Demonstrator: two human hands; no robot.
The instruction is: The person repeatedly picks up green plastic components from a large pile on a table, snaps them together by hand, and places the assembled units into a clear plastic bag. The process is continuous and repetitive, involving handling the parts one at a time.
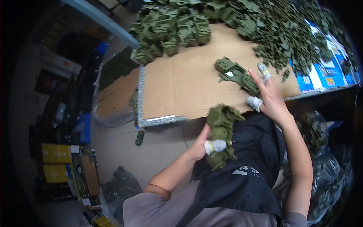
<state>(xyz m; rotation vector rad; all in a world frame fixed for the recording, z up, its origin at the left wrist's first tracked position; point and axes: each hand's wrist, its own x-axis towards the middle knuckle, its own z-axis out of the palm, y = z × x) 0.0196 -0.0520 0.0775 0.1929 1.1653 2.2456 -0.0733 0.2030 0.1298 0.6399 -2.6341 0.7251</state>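
Observation:
My left hand [200, 146] is closed around a clump of olive-green moulded plastic parts [220, 126], held in front of the table edge over my dark apron. White wrapping with a yellow band covers its thumb. My right hand [270, 94] is over the table's right part, fingers spread, with white wraps on the thumb and one finger. Between its thumb and forefinger lies the near end of a long green plastic piece [236, 75], resembling a toy vehicle body. Whether the fingers touch it is unclear.
Brown cardboard [177, 83] covers the tabletop. Stacked green pieces [170, 28] stand along its far left, and a heap of small green parts [287, 34] fills the far right beside a blue printed box [321, 73]. Plastic bags [123, 189] sit on the floor; one green piece [139, 138] lies there.

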